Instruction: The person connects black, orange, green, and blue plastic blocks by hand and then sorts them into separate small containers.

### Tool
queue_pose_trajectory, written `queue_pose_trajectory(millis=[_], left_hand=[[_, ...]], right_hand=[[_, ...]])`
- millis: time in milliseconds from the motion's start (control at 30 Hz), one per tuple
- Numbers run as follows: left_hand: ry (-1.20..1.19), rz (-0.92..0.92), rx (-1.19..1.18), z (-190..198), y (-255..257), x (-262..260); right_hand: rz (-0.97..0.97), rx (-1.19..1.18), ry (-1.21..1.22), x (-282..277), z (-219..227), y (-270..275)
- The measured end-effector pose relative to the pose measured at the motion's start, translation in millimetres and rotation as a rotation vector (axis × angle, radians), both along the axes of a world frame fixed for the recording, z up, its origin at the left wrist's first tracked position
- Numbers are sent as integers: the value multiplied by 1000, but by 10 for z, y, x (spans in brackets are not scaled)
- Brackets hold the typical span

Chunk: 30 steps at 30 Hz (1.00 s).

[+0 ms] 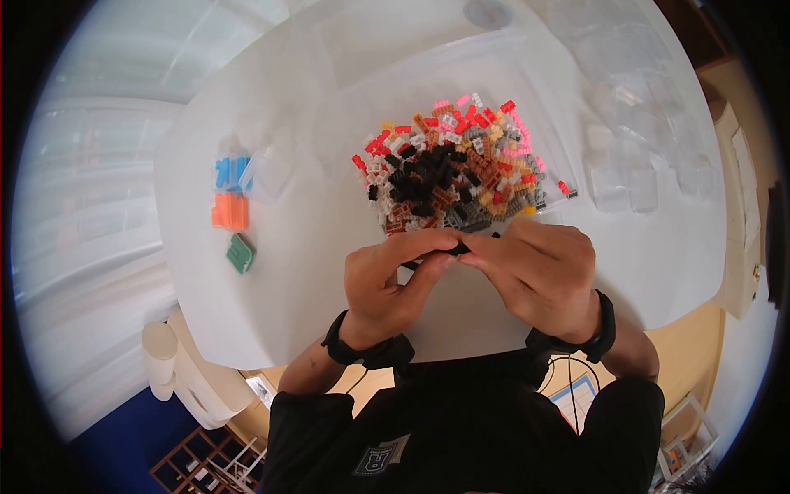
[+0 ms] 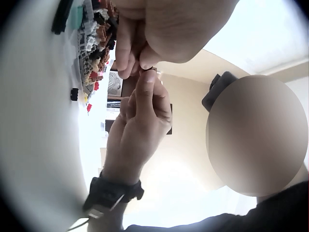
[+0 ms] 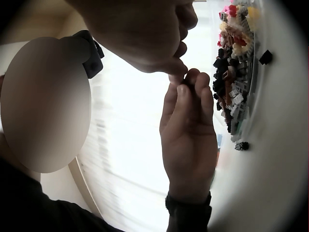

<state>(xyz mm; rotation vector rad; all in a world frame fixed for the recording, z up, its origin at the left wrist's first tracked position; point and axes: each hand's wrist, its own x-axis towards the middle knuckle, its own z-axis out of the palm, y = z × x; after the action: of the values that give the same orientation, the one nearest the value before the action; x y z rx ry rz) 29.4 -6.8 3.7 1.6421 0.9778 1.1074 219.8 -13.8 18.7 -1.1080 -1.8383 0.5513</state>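
Note:
Both hands meet in front of the brick pile, fingertips to fingertips. My left hand (image 1: 385, 278) pinches a small black building brick (image 1: 459, 248) from the left side, between thumb and index finger. From the other side, my right hand (image 1: 541, 270) pinches the same black piece. Fingers hide most of it in both wrist views. Just beyond the hands lies a heap of small building bricks (image 1: 444, 169) in black, white, red, brown, grey, tan and pink, in a shallow clear tray.
Blue (image 1: 234, 173), orange (image 1: 230, 212) and green (image 1: 241, 253) block pieces stand at the table's left. Clear plastic containers (image 1: 642, 185) sit at the right. Loose black bricks (image 3: 265, 57) lie on the white table (image 1: 296, 280) near the hands.

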Motion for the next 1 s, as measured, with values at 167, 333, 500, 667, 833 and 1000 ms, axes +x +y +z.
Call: queue_pose_trajectory(millis=[167,333,500,667,833,1000], left_hand=[[141,-11,145,5,22,-13],[103,-56,52,18,30,-50],[-57,-89,-109,67,9,-31],[-222,-112,-186,41,-2,-30],[-222,-94,-167,83,-14,-14],[-172,-77,-131,98,-2,-21]], right_hand=[[3,-17,78,-13,-25,4],[17,57,33,7,-3,22],[14,47,14,10,29,23],[14,42,12,-3,46,10],[18,90,59,-13,-2,14],[25,76,48,-17,-1,19]])
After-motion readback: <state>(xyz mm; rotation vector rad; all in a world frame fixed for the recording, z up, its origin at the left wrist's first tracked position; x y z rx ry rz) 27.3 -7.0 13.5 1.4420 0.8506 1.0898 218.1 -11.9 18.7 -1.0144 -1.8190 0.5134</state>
